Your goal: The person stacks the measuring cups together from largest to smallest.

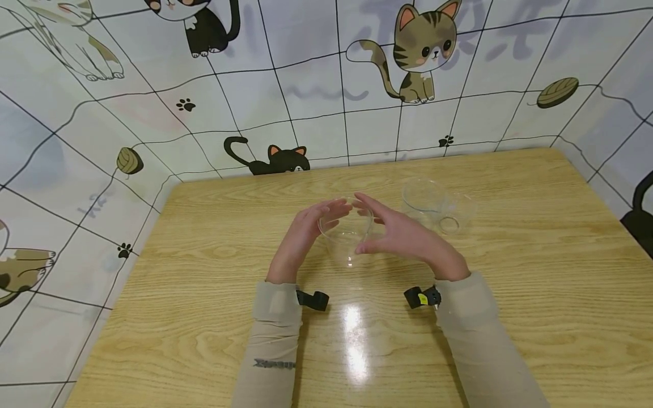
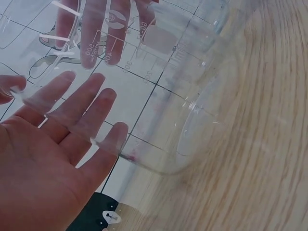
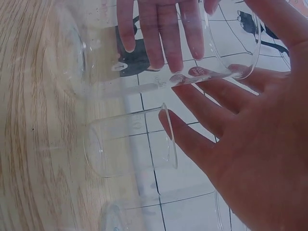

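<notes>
A large clear glass beaker (image 1: 343, 249) stands upright on the table between both hands. Printed volume marks show on its wall (image 2: 120, 53) in the left wrist view. The left hand (image 1: 305, 229) is at the beaker's left and far side, its fingers long and spread beside the glass. From the right, the right hand (image 1: 403, 237) reaches around it, fingers extended near the rim and thumb low along the near side. Neither hand curls tightly on the glass. Through the wall, the right wrist view shows the left hand's fingers (image 3: 166, 33).
Behind and to the right stand two more clear beakers, a larger one (image 1: 422, 195) and a smaller one (image 1: 461, 207), close together. The wooden table (image 1: 204, 317) meets a cat-patterned wall covering (image 1: 316, 96) at its back and sides.
</notes>
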Demonstrator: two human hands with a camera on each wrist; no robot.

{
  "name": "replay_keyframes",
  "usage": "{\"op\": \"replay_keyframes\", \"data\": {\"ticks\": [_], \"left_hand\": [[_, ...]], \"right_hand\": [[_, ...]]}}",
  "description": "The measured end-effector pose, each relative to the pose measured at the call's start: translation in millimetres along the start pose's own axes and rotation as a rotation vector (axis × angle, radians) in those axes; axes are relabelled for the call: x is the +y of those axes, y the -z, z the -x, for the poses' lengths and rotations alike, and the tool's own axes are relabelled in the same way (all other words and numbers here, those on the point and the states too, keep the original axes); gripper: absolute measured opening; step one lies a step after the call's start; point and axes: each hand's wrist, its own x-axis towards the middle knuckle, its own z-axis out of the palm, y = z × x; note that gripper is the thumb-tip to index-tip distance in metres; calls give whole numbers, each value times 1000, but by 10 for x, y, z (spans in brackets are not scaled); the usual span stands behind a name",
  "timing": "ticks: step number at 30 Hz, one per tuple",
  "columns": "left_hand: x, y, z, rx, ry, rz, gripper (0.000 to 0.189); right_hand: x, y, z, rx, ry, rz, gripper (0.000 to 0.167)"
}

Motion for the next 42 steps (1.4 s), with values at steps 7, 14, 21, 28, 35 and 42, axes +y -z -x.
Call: {"op": "replay_keyframes", "data": {"ticks": [7, 14, 21, 28, 35, 42], "left_hand": [[14, -22, -3, -9, 25, -30, 40], [29, -42, -5, -6, 23, -11, 41], [30, -39, -13, -21, 23, -56, 42], [3, -46, -14, -121, 52, -61, 46], [-66, -27, 18, -201, -12, -96, 44], [-144, -3, 20, -297, -112, -47, 77]], "right_hand": [[-15, -14, 8, -6, 5, 11, 96], [-14, -45, -4, 11, 54, 57, 97], [-69, -35, -4, 21, 110, 76, 96], [-114, -22, 19, 17, 87, 72, 95], [-388, 33, 121, -10, 62, 29, 93], [-396, 28, 124, -19, 65, -3, 91]]}}
